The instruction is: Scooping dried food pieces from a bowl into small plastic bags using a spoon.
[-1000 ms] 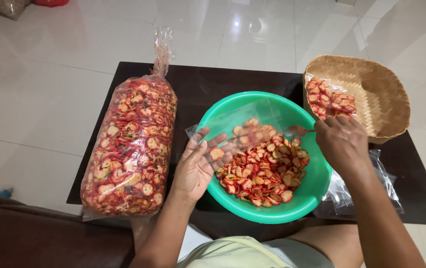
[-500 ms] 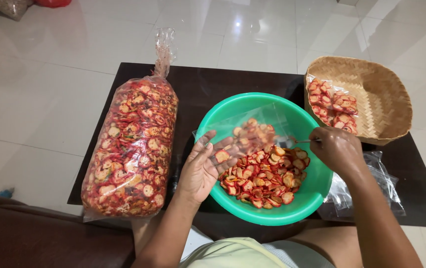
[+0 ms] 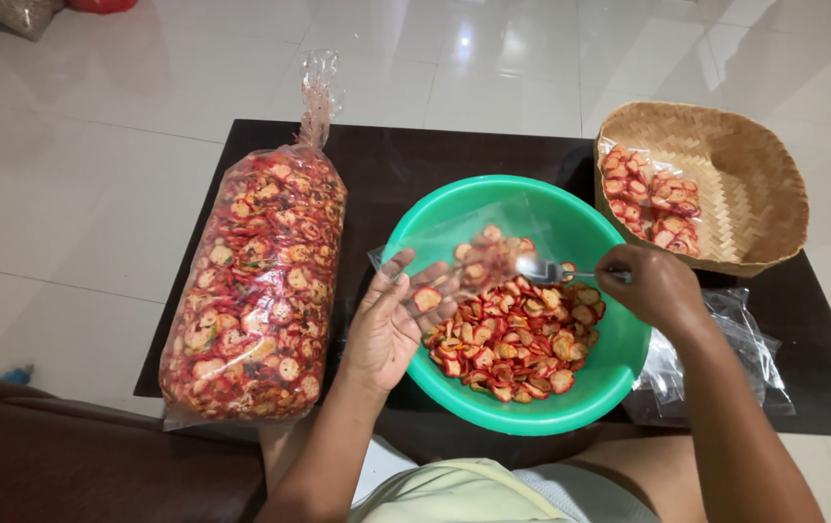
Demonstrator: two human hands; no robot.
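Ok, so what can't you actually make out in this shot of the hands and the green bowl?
Head view only:
- Spoon bowl: blurred, load unclear.
- Small clear bag in the left hand: see-through and blurred, its mouth unclear.
- Right hand: fingertips curled under, grip hidden.
- Stack of empty bags: partly behind the right forearm and the green bowl.
- Big bag of chips: far side unseen.

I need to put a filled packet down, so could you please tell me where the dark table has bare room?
The dark table is bare along its far edge, between the big bag and the woven basket. The green bowl fills the middle, and empty plastic bags crowd the near right.
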